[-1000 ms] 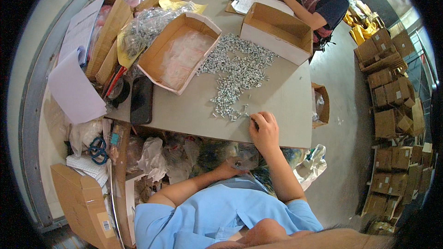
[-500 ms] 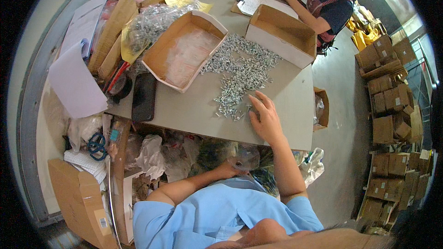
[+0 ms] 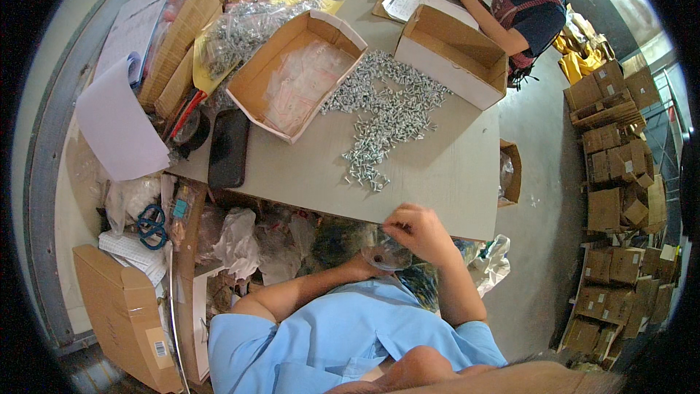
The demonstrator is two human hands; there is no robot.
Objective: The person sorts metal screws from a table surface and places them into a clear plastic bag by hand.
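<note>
Below the table's front edge, my left hand [image 3: 360, 268] is closed on a small clear plastic bag [image 3: 394, 257]. My right hand [image 3: 421, 233] hovers just above the bag, its fingers pinched together; what they hold is too small or hidden to name. Beyond the hands, a loose pile of small silver screws [image 3: 390, 117] spreads over the grey table [image 3: 306, 182]. To the pile's left, an open cardboard box [image 3: 240, 91] holds flat clear plastic bags [image 3: 306, 80].
An open white box [image 3: 445, 66] stands behind the pile, next to a clipboard [image 3: 401, 4]. A black phone [image 3: 229, 147] lies at the left. Across the table a co-worker [image 3: 518, 18] leans in. Stacked cartons [image 3: 612, 204] stand at the right.
My right hand has left the near end of the screw pile and come back toward me, over the bag, with its fingers now pinched. My left hand stays at the bag.
</note>
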